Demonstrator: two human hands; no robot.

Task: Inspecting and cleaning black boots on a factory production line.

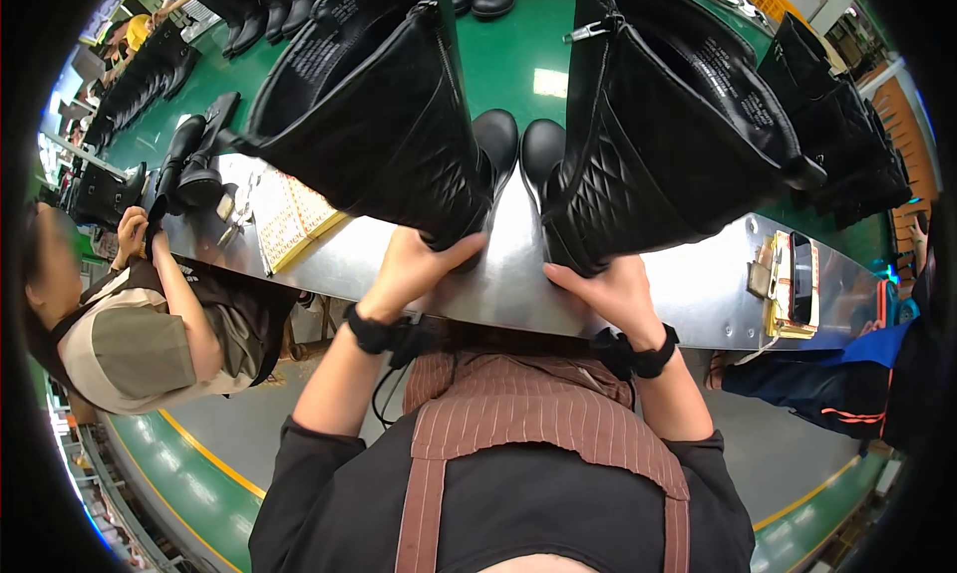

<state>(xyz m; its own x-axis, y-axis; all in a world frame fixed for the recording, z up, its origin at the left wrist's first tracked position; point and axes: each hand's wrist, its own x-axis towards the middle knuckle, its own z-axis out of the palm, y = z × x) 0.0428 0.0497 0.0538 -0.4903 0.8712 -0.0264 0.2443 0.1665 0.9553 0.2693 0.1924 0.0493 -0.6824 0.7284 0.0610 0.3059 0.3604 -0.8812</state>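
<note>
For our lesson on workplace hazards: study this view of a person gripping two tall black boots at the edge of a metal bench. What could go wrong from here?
1. Both boots lie with their heels at the metal bench edge; if the left hand or right hand lets go, the left boot or right boot might slide off.
2. The unzipped shafts gape wide; they might brush the neighbouring boots.
</note>
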